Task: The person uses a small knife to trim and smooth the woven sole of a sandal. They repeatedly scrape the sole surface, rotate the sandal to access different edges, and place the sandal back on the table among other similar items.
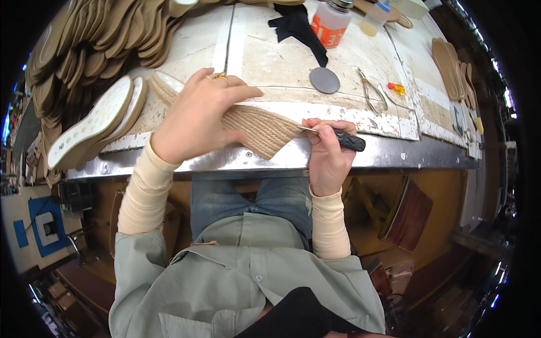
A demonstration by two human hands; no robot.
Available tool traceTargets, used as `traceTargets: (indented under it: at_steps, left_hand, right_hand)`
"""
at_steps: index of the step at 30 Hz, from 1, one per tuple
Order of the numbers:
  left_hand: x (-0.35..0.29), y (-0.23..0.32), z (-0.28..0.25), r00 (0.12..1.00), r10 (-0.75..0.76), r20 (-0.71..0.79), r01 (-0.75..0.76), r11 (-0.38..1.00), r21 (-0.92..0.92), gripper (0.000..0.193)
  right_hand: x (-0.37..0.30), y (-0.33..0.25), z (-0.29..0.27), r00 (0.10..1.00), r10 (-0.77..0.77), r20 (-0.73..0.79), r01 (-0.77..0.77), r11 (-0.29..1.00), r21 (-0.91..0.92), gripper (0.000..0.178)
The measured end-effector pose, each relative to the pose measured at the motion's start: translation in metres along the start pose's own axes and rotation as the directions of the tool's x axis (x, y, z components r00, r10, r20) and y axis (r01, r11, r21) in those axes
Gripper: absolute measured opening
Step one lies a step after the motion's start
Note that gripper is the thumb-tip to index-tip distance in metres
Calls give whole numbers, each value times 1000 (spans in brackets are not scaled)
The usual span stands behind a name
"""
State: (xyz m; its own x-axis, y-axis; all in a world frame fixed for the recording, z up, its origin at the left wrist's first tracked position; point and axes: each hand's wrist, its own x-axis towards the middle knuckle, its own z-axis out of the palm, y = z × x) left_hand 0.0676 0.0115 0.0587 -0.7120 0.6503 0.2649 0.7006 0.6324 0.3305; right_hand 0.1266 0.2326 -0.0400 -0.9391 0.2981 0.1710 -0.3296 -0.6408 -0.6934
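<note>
A wedge shoe sole (262,128) with a woven, rope-like tan side is gripped in my left hand (200,115), its thick heel end pointing right. The fingers lie over its upper side and the thumb presses near the lower edge. My right hand (329,152) is closed around an awl-like tool (348,140) with a black handle and a thin metal shaft. The shaft points left, at the heel end of the sole; whether its tip touches, I cannot tell. The sole is held over the table's metal front edge (389,152).
Stacked tan soles (107,39) crowd the back left, with white-faced soles (93,127) in front. Farther back are a black cloth (298,28), a jar (331,25) and a small bottle (375,19). A grey disc (324,80), pliers (372,93) and more soles (449,67) lie toward the right.
</note>
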Motion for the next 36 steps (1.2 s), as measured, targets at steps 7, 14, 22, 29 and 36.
traceTargets:
  at_steps: [7, 14, 22, 29, 36]
  left_hand:
    - [10, -23, -8, 991, -54, 123, 69, 990, -120, 39]
    - [13, -25, -7, 979, -131, 154, 157, 974, -167, 29]
    - [10, -20, -2, 974, -200, 104, 214, 964, -157, 18]
    - [11, -16, -1, 955, -267, 131, 287, 943, -169, 14]
    - [14, -12, -5, 932, -327, 157, 353, 918, -182, 13]
  right_hand:
    - [16, -1, 28, 967, -82, 242, 158, 937, -312, 29]
    - [20, 5, 39, 939, -10, 344, 176, 873, -456, 28]
    - [18, 10, 37, 935, -15, 355, 197, 853, -483, 31]
    - [18, 12, 40, 881, -65, 469, 331, 793, -512, 29]
    - [19, 15, 44, 957, -42, 288, 155, 912, -379, 27]
